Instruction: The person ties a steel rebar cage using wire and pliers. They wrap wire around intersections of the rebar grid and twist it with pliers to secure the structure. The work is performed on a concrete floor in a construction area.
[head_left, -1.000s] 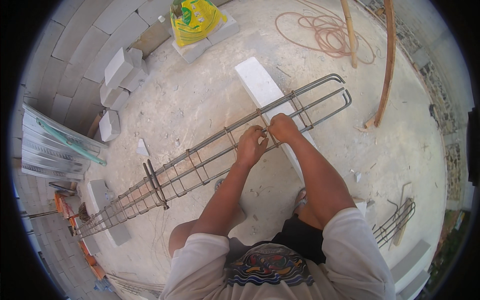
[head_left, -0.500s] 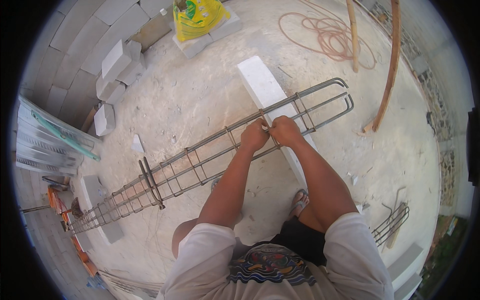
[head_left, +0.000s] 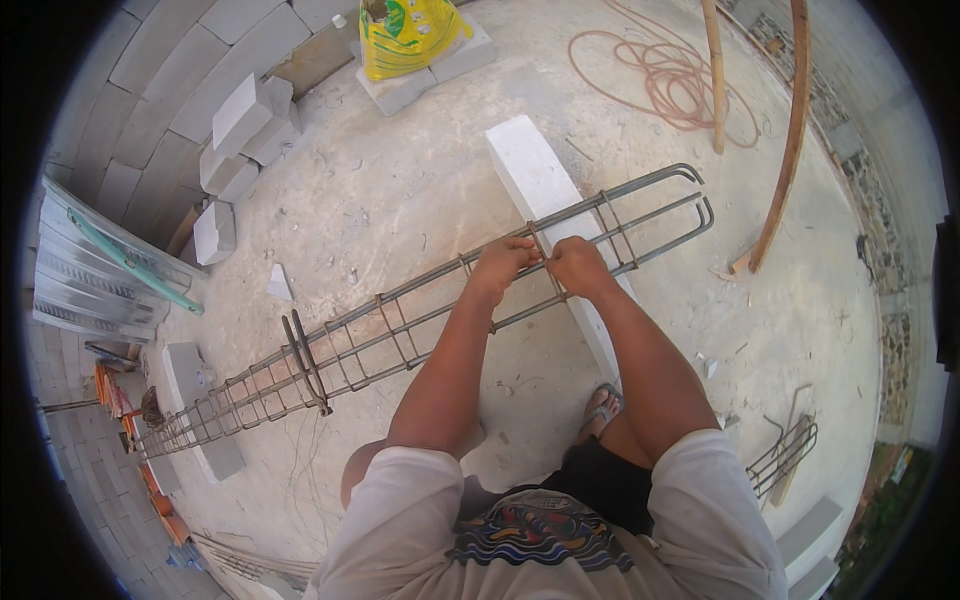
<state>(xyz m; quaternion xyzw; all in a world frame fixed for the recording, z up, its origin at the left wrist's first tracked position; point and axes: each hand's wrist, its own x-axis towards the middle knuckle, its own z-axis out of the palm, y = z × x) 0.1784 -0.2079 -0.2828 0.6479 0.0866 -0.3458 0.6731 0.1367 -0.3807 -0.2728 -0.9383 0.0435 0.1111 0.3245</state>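
Note:
A long rebar cage (head_left: 400, 331) of lengthwise bars and square stirrups stretches from the far left to the right. Its right part rests across a long white block (head_left: 535, 163). My left hand (head_left: 503, 263) is at a stirrup beside the block, fingers bent in a pinch at the upper bar. Right beside it, my right hand (head_left: 580, 268) is closed, knuckles up, at the same stirrup. What the fingers hold is too small or hidden to make out. Dark long-handled pincers (head_left: 305, 365) lie across the cage to the left.
Behind stands a yellow bag (head_left: 412, 42) on white blocks. A coiled hose (head_left: 680, 85) and wooden poles (head_left: 785, 150) are at the far right. Block pieces (head_left: 245, 120) sit by the left wall. Bent rebar (head_left: 782, 455) lies at the lower right.
My left hand has turned and its fingers have opened out a little toward the upper bar. The right hand stays by the stirrup. The whole view has shifted slightly.

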